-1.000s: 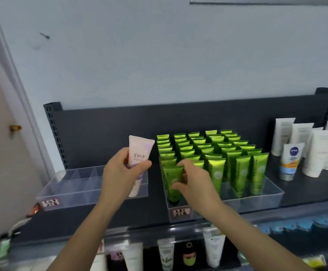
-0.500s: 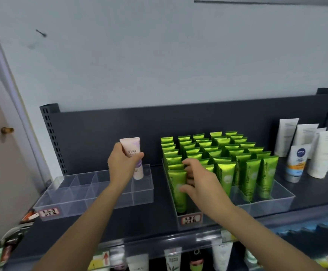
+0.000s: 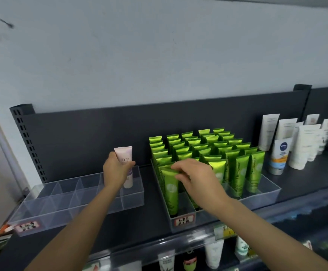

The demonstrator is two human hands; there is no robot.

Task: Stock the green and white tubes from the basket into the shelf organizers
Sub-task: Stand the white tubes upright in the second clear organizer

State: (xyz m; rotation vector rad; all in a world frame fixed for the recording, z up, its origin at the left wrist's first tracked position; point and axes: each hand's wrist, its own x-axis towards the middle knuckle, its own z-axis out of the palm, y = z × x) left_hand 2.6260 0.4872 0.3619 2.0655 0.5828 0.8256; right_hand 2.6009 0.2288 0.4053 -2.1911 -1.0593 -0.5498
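Observation:
My left hand (image 3: 115, 172) grips a pale pink-white tube (image 3: 125, 156) standing upright in the back right compartment of a clear divided organizer (image 3: 65, 208) on the left of the dark shelf. My right hand (image 3: 195, 178) pinches the top of the front green tube (image 3: 171, 190) in the left row of a second clear organizer (image 3: 264, 194). Several rows of green tubes (image 3: 214, 147) fill that organizer behind it. The basket is out of sight.
White tubes and a Nivea tube (image 3: 279, 156) stand loose at the shelf's right end. A dark back panel (image 3: 100, 133) closes the shelf behind. Price labels (image 3: 184, 221) sit on the organizer fronts. More tubes (image 3: 214, 253) show on the shelf below.
My left hand has lowered the pink-white tube into the left organizer's back right compartment. My right hand stayed at the front green tube as the view shifted.

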